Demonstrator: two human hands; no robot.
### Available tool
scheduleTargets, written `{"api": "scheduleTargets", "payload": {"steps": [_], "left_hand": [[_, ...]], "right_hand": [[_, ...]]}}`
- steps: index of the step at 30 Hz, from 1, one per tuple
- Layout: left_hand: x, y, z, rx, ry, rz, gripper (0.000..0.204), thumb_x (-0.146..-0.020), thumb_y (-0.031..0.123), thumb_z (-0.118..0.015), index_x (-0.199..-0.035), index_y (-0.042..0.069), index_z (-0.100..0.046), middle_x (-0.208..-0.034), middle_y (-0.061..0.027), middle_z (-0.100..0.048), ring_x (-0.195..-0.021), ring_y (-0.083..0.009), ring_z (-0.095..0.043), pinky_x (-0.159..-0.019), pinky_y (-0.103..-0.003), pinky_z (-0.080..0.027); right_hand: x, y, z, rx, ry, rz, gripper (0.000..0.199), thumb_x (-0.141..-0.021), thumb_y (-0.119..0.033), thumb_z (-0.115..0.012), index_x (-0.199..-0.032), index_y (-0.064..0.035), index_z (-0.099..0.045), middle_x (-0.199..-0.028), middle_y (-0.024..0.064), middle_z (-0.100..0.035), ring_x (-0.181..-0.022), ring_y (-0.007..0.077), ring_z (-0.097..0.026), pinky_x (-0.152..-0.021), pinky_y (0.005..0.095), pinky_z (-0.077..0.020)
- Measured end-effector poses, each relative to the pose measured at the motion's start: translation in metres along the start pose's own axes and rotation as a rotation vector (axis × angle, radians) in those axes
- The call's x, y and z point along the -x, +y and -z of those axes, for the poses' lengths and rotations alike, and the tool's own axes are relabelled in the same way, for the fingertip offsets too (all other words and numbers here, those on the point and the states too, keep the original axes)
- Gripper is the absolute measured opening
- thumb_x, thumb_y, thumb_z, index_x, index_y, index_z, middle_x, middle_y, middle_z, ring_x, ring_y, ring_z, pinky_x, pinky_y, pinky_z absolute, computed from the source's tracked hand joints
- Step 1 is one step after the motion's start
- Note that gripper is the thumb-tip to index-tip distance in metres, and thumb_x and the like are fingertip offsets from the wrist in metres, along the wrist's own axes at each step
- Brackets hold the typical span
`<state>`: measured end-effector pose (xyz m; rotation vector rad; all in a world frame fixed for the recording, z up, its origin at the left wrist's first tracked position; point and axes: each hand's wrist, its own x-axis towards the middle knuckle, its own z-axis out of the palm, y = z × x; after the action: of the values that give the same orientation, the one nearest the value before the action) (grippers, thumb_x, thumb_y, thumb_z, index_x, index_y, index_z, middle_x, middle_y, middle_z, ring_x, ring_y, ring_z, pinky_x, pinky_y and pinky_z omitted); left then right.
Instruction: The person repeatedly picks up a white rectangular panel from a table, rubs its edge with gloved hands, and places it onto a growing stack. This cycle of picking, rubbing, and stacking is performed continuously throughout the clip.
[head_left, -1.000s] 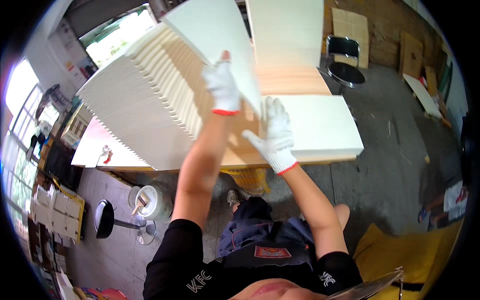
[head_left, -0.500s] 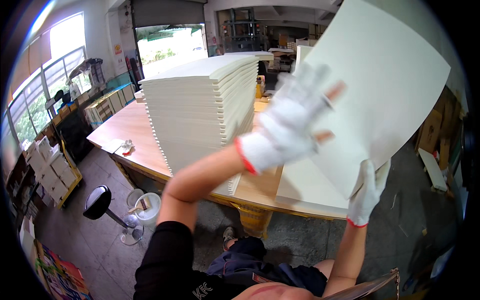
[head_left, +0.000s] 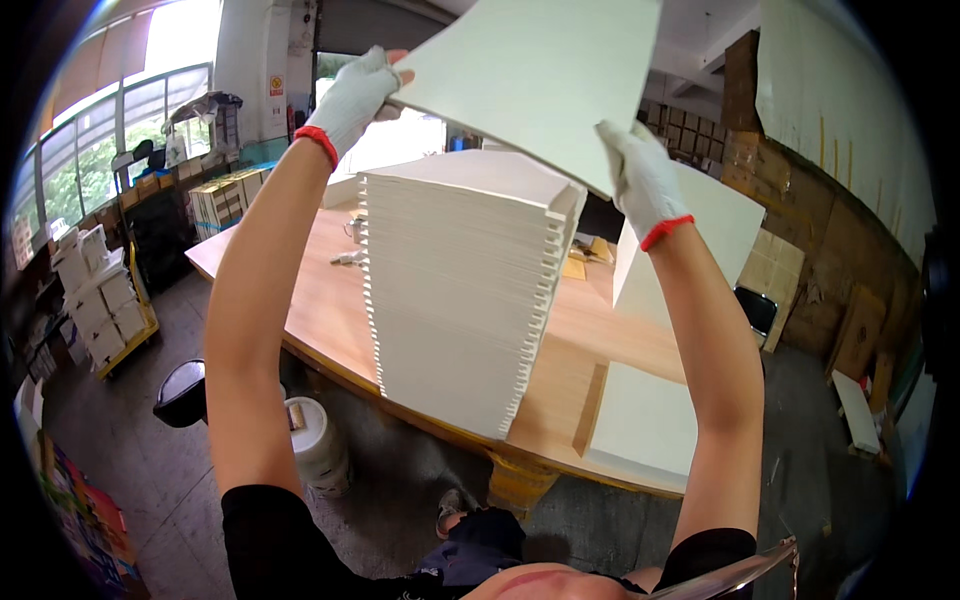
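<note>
White sheet [head_left: 540, 85] hangs raised in our grip over the tall stack [head_left: 450, 300]. Our gloved left hand [head_left: 355, 95] pinches its left corner, fingers curled closed, above the stack's left side; our gloved right hand [head_left: 645, 180] clasps its right corner, fingers partly hidden, near the stack's right side. Right of the stack, a low pile [head_left: 645, 415] lies on the table [head_left: 560, 375].

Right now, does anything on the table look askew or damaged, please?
No damage stands out. The tall white stack looks uneven: its side edges are jagged, jutting in steps instead of lying flush, perhaps deliberately.
</note>
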<state>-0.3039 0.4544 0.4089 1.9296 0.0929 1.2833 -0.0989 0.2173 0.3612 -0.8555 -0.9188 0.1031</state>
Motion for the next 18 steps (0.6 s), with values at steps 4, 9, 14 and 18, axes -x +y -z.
{"api": "scheduleTargets", "payload": {"steps": [4,9,14,18], "left_hand": [[-0.031,-0.047,0.023,-0.732,-0.312,0.308,0.049,-0.097,0.036,-0.058,-0.139,0.012,-0.055,-0.086,-0.0059,-0.062,-0.064,-0.0150,-0.057,-0.065,-0.030,-0.048],[0.019,-0.057,0.016,-1.058,-0.345,0.174,0.050,-0.092,0.051,-0.051,-0.122,0.016,-0.067,-0.115,-0.0083,-0.071,-0.109,-0.0270,-0.065,-0.096,-0.038,-0.048],[0.016,-0.056,0.054,-0.704,-0.487,0.120,0.034,-0.090,0.033,-0.067,-0.113,0.010,-0.073,-0.103,-0.0065,-0.073,-0.101,-0.0168,-0.065,-0.093,-0.031,-0.048],[0.012,-0.068,0.064,-0.463,-0.543,0.168,0.034,-0.085,0.014,-0.076,-0.116,0.001,-0.071,-0.100,-0.0059,-0.073,-0.096,-0.0119,-0.065,-0.092,-0.026,-0.048]], "right_hand": [[-0.025,0.039,0.006,0.587,-0.160,-0.374,0.040,-0.091,-0.029,-0.073,-0.115,0.0020,-0.064,-0.107,0.0085,-0.068,-0.095,0.0167,-0.062,-0.087,0.0302,-0.0505],[-0.002,0.005,0.023,1.417,-0.296,-0.285,0.069,-0.088,-0.063,-0.061,-0.120,-0.0022,-0.068,-0.096,0.0122,-0.070,-0.092,0.0205,-0.062,-0.085,0.0314,-0.0471],[0.043,-0.013,0.012,1.098,-0.383,0.144,0.056,-0.094,-0.057,-0.055,-0.113,-0.0057,-0.068,-0.086,0.0081,-0.069,-0.081,0.0183,-0.064,-0.077,0.0311,-0.0484],[0.066,-0.023,-0.013,1.272,-0.492,0.094,0.046,-0.093,-0.047,-0.059,-0.115,-0.0086,-0.071,-0.087,0.0084,-0.071,-0.079,0.0185,-0.065,-0.077,0.0311,-0.0501]]}}
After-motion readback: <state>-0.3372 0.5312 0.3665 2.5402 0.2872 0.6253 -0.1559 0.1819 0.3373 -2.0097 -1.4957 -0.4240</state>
